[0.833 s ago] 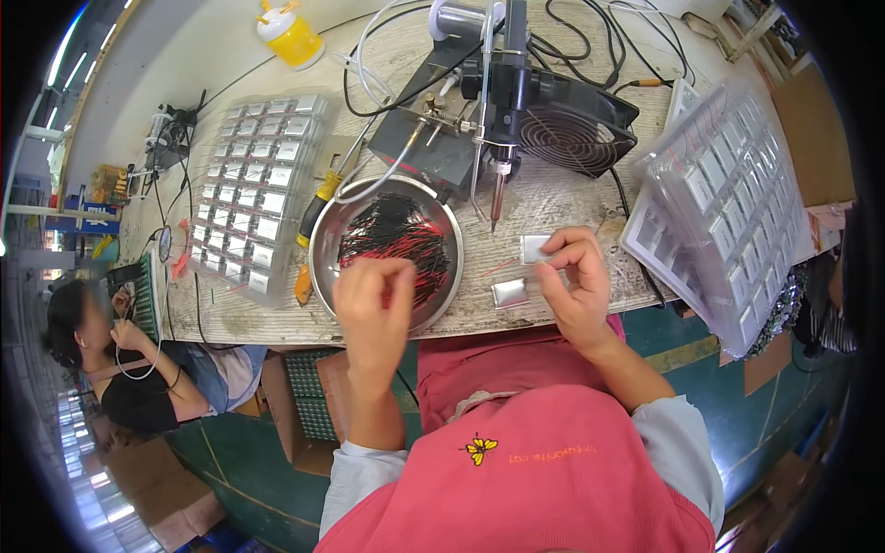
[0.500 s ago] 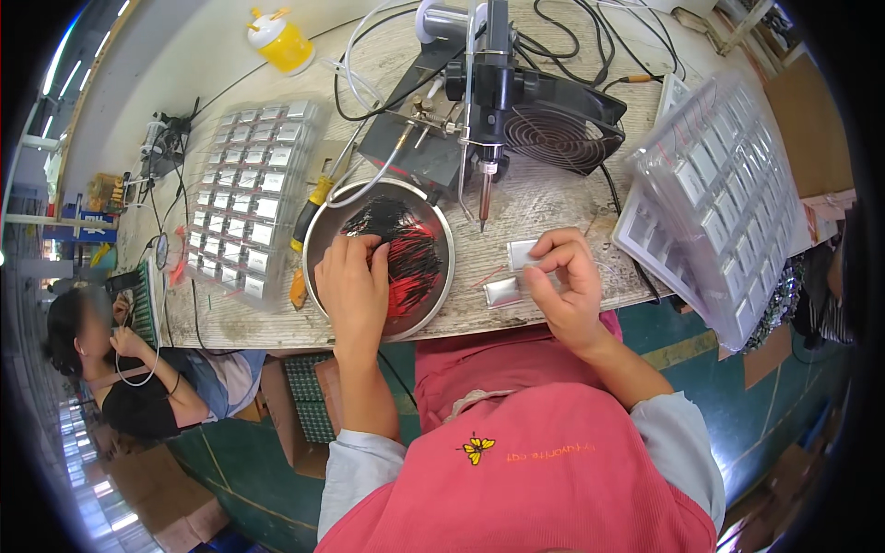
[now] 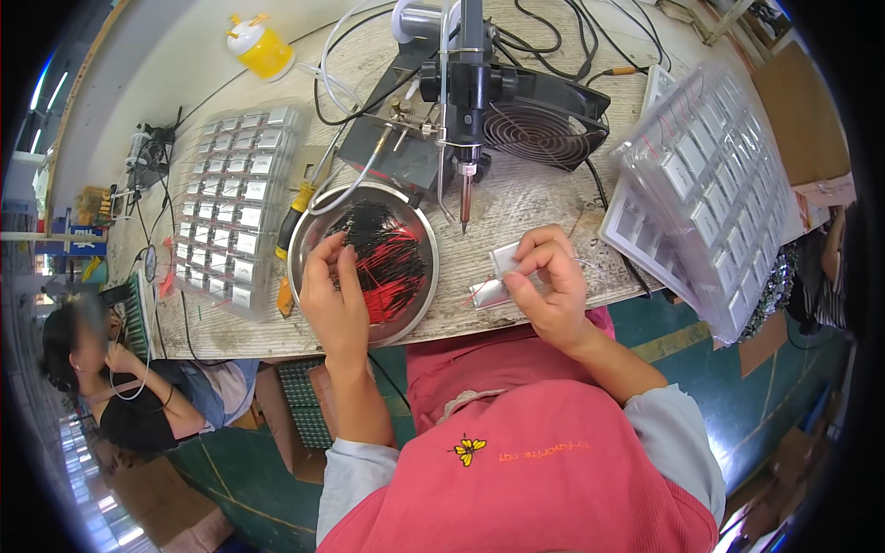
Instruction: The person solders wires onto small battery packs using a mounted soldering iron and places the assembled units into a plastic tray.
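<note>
- Our right hand sat at the right edge of the upper silver pouch, thumb and curled forefinger drawn close together; we could not tell whether they pinched the pouch or a thin wire.
- That pouch lay on the worktop, with the lower silver pouch just beside it, nearer us.
- Both looked light and smooth, perhaps slippery, with a thin skin that might dent or puncture; we judged the flat edges the safest hold.
- Our left hand reached over the steel bowl, thumb and forefinger tips near each other beside the black and red wires; we could not tell whether it had caught one.
- Farther out, we had the soldering iron pointing down beyond the pouches, a filled tray to our left and tilted trays to our right.
</note>
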The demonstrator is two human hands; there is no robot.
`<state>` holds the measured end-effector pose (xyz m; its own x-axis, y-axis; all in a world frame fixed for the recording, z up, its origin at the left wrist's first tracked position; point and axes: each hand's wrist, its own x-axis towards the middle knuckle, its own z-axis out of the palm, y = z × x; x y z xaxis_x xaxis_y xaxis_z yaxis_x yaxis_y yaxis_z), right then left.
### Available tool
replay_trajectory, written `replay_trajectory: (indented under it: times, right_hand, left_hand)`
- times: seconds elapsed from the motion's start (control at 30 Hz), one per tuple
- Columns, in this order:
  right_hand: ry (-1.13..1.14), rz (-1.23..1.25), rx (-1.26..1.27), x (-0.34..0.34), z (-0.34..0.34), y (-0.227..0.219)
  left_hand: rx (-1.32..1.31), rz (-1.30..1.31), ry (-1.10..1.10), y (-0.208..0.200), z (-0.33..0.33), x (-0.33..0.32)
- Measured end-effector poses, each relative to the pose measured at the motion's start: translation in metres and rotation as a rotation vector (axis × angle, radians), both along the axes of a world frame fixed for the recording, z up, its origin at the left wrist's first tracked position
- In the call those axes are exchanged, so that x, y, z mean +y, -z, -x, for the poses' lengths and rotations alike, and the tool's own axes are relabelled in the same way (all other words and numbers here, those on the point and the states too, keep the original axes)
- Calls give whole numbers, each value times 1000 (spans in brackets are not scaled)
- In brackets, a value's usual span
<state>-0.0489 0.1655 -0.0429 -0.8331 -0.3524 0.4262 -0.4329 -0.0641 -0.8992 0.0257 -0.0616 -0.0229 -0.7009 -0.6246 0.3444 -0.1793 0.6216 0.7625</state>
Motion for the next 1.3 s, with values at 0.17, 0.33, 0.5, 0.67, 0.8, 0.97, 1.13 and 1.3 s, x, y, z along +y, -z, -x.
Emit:
replay_trajectory:
  times: [0.17, 0.33, 0.5, 0.67, 0.8, 0.97, 1.13, 1.3]
  right_hand:
    - [-34, -85, 97, 2, 1, -7]
    - [-139, -107, 60, 2, -4, -12]
    - [-198, -100, 73, 3, -5, -14]
    - [-140, -122, 109, 4, -8, -16]
    - [-102, -97, 130, 4, -10, -13]
    - [-97, -97, 142, 6, -9, -13]
    - [-65, -66, 108, 5, -12, -9]
    - [-16, -61, 98, 0, -13, -7]
  left_hand:
    - [-26, -79, 153, -20, -4, 25]
    - [48, -192, 473, -28, -12, 49]
    - [113, 150, 692, -33, -3, 59]
    - [104, 127, 666, -31, -6, 62]
    - [107, 102, 617, -27, -7, 65]
    - [93, 4, 466, -24, -6, 63]
    - [-20, -62, 517, -24, -12, 69]
    - [-27, -53, 519, -23, -12, 70]
